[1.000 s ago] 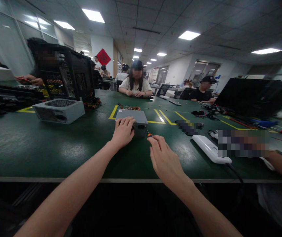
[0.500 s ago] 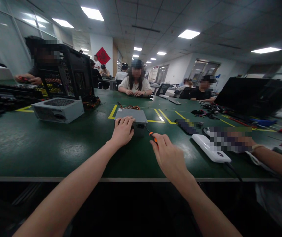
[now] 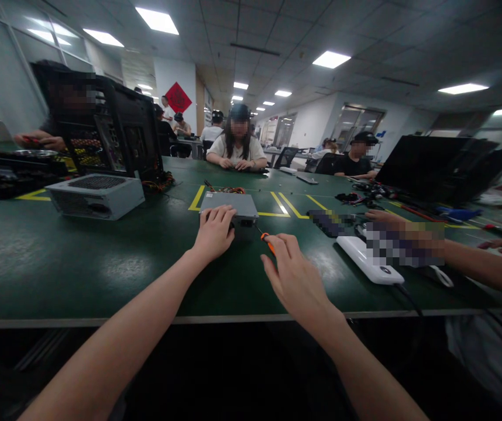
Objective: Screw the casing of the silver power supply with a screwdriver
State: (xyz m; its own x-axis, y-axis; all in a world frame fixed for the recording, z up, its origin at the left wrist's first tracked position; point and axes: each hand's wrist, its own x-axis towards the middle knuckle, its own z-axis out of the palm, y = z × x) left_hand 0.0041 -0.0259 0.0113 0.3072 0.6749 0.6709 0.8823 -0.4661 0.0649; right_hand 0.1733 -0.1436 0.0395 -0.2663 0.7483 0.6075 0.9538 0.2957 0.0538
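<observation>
On the green tabletop (image 3: 49, 280), a vented metal box (image 3: 121, 202) sat at the left, in front of a black computer case (image 3: 139, 137). The left hand (image 3: 216, 234) lay over the front edge of a flat grey box (image 3: 244, 204), fingers close together on its top; whether the thumb pinched it I couldn't tell. Coloured wires (image 3: 231, 190) showed behind that box. The orange-handled screwdriver (image 3: 269, 244) pointed at its right front corner, the right hand's (image 3: 299, 275) fingers closed about the handle. Further right lay a white device (image 3: 363, 257), near a co-worker's forearm (image 3: 474, 264).
</observation>
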